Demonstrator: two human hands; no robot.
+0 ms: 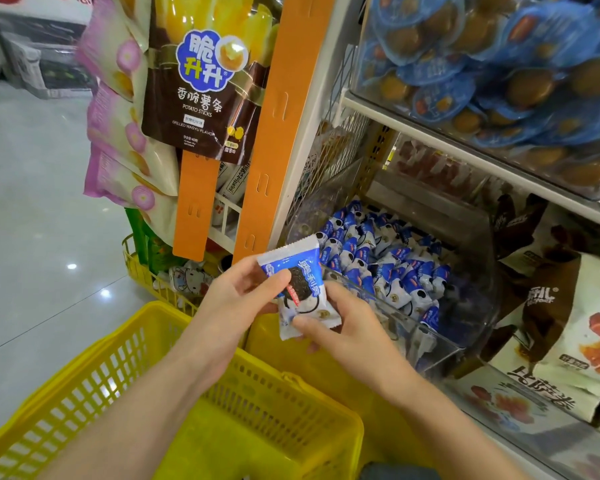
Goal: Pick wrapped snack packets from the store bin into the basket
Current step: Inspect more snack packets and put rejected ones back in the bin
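Head view: left hand and right hand both pinch one blue-and-white snack packet, held just above the yellow basket and beside the clear store bin, probably for a check before dropping.

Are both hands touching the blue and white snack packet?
Touching. The head view shows the left hand pinching the snack packet near its upper left, and the right hand pinching its lower edge.
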